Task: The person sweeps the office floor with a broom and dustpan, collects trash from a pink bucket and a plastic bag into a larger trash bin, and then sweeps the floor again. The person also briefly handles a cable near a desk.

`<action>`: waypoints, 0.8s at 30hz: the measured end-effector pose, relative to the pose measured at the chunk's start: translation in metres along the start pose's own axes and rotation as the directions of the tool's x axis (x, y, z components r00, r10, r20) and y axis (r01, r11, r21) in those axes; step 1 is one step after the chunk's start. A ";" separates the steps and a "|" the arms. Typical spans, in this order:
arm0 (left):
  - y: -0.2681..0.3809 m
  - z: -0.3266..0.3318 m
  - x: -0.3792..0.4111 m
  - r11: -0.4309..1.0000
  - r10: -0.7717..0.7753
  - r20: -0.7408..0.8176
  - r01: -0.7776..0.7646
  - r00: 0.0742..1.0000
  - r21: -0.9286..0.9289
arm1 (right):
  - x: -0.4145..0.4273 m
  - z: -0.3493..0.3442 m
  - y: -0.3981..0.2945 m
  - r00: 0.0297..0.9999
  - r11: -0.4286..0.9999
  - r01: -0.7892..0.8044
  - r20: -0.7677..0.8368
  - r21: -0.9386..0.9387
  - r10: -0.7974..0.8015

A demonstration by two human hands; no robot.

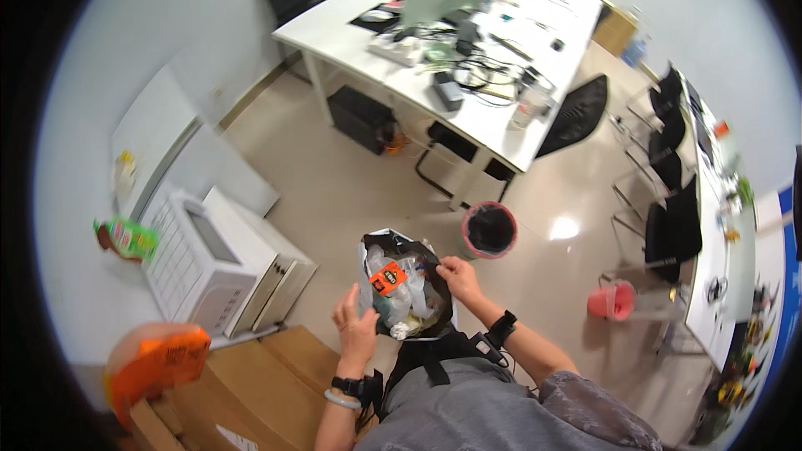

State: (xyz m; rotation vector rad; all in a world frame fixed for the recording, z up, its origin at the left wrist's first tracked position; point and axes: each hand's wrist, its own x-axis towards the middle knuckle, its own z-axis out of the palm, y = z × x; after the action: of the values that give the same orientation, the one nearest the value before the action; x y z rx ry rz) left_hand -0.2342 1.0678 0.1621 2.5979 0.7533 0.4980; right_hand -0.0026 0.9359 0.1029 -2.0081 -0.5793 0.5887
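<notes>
In front of my body is a white bag or bin with a black plastic liner (443, 291). Crumpled clear plastic (415, 294) and other rubbish fill it, with an orange printed wrapper (388, 278) on top. My right hand (460, 279) pinches the liner's rim on the right side. On the left side, my left hand (356, 326) is beside the rim with its fingers spread; whether the thumb touches the rim I cannot tell. Just beyond my right hand stands a round bin (489, 230) with a red rim and a black liner.
Cardboard boxes (250, 382) and an orange bag (163, 357) are at lower left. A white microwave (200, 263) sits on a cabinet at left. Ahead is a white desk (376, 69) with cables and a monitor. At right are a pink bin (611, 300) and black chairs (673, 232).
</notes>
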 end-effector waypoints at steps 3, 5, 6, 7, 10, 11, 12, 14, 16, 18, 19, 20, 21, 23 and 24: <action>-0.003 0.018 -0.010 0.998 -0.047 0.098 0.050 0.994 -0.026 | -0.025 -0.015 0.029 0.991 0.993 -0.119 -0.056 -0.012 0.118; 0.003 0.039 -0.013 0.995 -0.031 0.186 0.048 0.982 -0.087 | -0.041 -0.027 0.068 0.971 0.975 -0.219 -0.096 0.030 0.221; 0.006 0.051 -0.017 0.991 -0.018 0.230 0.048 0.973 -0.123 | -0.050 -0.034 0.088 0.953 0.957 -0.287 -0.086 0.050 0.290; 0.012 0.062 -0.019 0.986 -0.004 0.272 0.050 0.962 -0.161 | -0.061 -0.042 0.104 0.932 0.934 -0.351 -0.076 0.069 0.356; 0.038 0.092 -0.024 0.981 0.036 0.382 0.040 0.923 -0.190 | -0.099 -0.065 0.158 0.878 0.887 -0.439 -0.140 0.145 0.458; 0.046 0.104 -0.026 0.979 0.045 0.417 0.043 0.908 -0.200 | -0.113 -0.073 0.178 0.854 0.864 -0.473 -0.151 0.176 0.498; 0.052 0.117 -0.029 0.979 0.090 0.404 -0.007 0.910 -0.203 | -0.125 -0.080 0.191 0.820 0.836 -0.513 -0.176 0.197 0.545; 0.072 0.139 -0.030 0.975 0.126 0.452 -0.026 0.883 -0.221 | -0.152 -0.100 0.218 0.773 0.786 -0.548 -0.185 0.287 0.607; 0.097 0.157 -0.030 0.973 0.173 0.463 -0.076 0.869 -0.220 | -0.172 -0.124 0.231 0.711 0.721 -0.606 -0.179 0.335 0.680; 0.121 0.183 -0.032 0.960 0.213 0.483 -0.089 0.849 -0.267 | -0.192 -0.139 0.277 0.679 0.692 -0.611 -0.196 0.383 0.708; 0.133 0.198 -0.032 0.951 0.235 0.490 -0.095 0.839 -0.293 | -0.200 -0.144 0.299 0.662 0.679 -0.612 -0.206 0.405 0.720; 0.141 0.208 -0.036 0.951 0.247 0.490 -0.110 0.836 -0.290 | -0.209 -0.154 0.295 0.622 0.647 -0.650 -0.208 0.399 0.754; 0.152 0.222 -0.038 0.947 0.263 0.500 -0.122 0.825 -0.297 | -0.214 -0.158 0.308 0.604 0.636 -0.659 -0.221 0.403 0.766; 0.177 0.252 -0.037 0.941 0.289 0.523 -0.137 0.802 -0.310 | -0.227 -0.176 0.332 0.565 0.612 -0.681 -0.242 0.404 0.789; 0.188 0.269 -0.039 0.934 0.304 0.517 -0.143 0.800 -0.329 | -0.232 -0.185 0.340 0.546 0.583 -0.673 -0.225 0.456 0.807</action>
State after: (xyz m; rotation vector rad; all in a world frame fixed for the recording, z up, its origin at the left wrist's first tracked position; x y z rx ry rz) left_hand -0.0677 0.8282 0.0075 2.3807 0.1553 -0.1140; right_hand -0.0138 0.5195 -0.0718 -1.9108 0.6876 0.6670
